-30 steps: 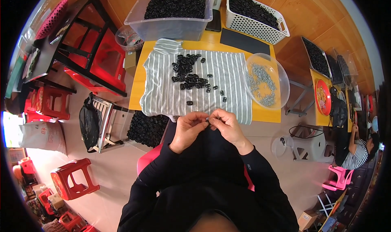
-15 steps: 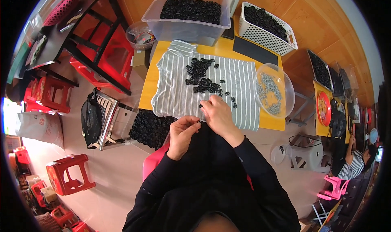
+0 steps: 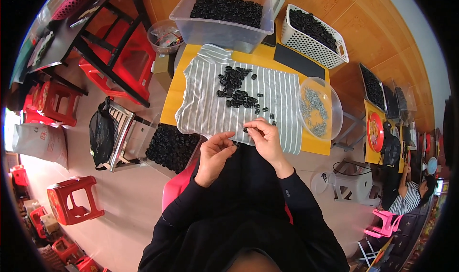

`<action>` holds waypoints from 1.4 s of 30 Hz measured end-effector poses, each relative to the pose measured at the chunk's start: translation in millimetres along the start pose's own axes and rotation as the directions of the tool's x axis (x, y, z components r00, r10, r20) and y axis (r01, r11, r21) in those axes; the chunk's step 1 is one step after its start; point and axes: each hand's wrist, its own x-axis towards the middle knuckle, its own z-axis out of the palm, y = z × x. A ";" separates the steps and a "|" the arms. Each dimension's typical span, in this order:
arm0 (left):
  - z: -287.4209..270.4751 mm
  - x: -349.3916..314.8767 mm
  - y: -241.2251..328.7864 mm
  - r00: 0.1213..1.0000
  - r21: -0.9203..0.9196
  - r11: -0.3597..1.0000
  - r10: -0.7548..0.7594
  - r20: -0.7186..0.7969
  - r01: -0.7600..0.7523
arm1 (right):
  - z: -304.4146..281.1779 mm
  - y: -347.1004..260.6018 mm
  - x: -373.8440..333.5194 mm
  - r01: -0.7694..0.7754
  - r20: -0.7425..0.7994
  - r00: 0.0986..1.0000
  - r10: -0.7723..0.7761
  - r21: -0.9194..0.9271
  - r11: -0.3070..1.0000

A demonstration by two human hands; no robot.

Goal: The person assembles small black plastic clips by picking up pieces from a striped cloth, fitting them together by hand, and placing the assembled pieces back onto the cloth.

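Observation:
Between the thumb and forefinger of my right hand (image 3: 267, 139) is a small black oval part (image 3: 245, 129). My left hand (image 3: 215, 158) is closed beside it, with thumb and forefinger close together. Something dark shows by its fingertips, too small to name. Both hands are over the front edge of a grey-and-white striped cloth (image 3: 198, 95) spread on a yellow table (image 3: 172, 100). Beyond them lies a loose heap of similar black parts (image 3: 233, 78), with several single ones scattered toward my right hand.
Right on the table stands a clear round bowl (image 3: 336, 110) of small silvery metal pieces. A clear bin (image 3: 215, 33) and a white perforated basket (image 3: 299, 43) hold black parts behind. Another container of black parts (image 3: 172, 148) is at lower left. A person (image 3: 406, 200) sits far right.
My right hand has moved slightly right and away from my left hand, and the black part between its fingertips now shows clearly. My left hand stays almost in place.

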 end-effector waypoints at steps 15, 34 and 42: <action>-0.9 -0.7 -1.5 0.999 0.004 1.000 -0.030 -0.026 0.030 | -2.8 2.2 21.0 0.177 -0.060 0.971 -0.230 -0.462 0.869; 1.9 -1.1 2.8 1.000 0.019 1.000 -0.022 0.001 0.022 | 16.5 1.8 -4.8 -0.060 -0.126 0.991 0.054 -0.043 0.997; 2.1 -1.2 2.9 0.999 -0.034 0.999 -0.009 0.044 0.010 | 17.0 -17.3 -20.5 -0.277 0.052 0.960 0.274 0.313 0.909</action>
